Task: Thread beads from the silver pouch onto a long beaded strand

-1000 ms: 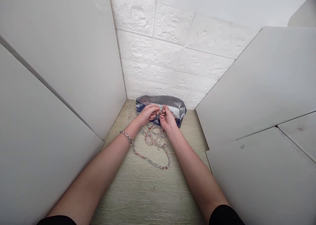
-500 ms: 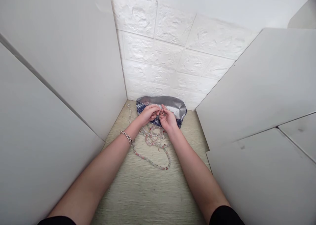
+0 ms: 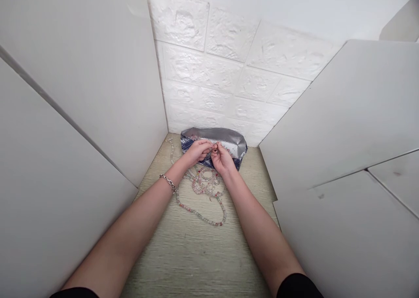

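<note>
My left hand (image 3: 200,151) and my right hand (image 3: 223,158) meet fingertip to fingertip over the front of an opened bag (image 3: 229,134), silver inside and dark blue outside. Both hands are closed in a pinch. Whatever sits between the fingertips is too small to make out; it may be part of a bead strand. Small beads show inside the bag behind my fingers. Below my hands, a long string of beads (image 3: 199,215), pale with red and green ones, lies looped and tangled on the surface. A chain bracelet (image 3: 168,183) circles my left wrist.
White panels stand close on both sides, the left panel (image 3: 81,71) and the right panel (image 3: 347,106), narrowing toward the back. A white brick-patterned wall (image 3: 209,71) rises behind the bag. The greenish wood-grain surface (image 3: 193,263) runs between my forearms.
My right thumb and fingers have shifted slightly, drawing nearer to my left fingertips. The bag and the bead string stay where they were.
</note>
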`<state>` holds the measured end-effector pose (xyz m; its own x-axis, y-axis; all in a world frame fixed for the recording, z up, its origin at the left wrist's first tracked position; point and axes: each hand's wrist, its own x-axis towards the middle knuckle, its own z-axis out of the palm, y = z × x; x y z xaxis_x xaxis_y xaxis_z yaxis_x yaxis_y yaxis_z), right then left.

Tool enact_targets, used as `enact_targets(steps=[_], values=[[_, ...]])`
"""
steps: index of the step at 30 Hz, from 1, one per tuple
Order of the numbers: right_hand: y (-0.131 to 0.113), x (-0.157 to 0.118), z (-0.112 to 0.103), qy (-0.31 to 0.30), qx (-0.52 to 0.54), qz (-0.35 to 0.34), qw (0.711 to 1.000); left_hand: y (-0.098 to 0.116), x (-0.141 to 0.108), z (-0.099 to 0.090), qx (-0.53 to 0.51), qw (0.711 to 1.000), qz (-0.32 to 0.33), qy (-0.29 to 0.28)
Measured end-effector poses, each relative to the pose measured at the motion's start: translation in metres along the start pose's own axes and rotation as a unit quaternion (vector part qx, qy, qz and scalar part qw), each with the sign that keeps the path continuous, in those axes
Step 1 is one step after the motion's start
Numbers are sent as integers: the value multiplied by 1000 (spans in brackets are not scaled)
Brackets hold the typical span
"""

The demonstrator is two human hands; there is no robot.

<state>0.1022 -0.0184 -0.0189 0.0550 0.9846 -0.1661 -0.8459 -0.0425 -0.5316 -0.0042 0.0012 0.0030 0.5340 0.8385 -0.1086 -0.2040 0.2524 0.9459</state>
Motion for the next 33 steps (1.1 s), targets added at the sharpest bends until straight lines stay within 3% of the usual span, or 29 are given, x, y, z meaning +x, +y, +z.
enact_targets(steps=[18,33], values=[[-1,-5,3,-17,-18,4,1000,0,-2,3,58,998,1,14],[0,-4,2,-19,-67,15,997,-2,0,1,31,999,17,10]])
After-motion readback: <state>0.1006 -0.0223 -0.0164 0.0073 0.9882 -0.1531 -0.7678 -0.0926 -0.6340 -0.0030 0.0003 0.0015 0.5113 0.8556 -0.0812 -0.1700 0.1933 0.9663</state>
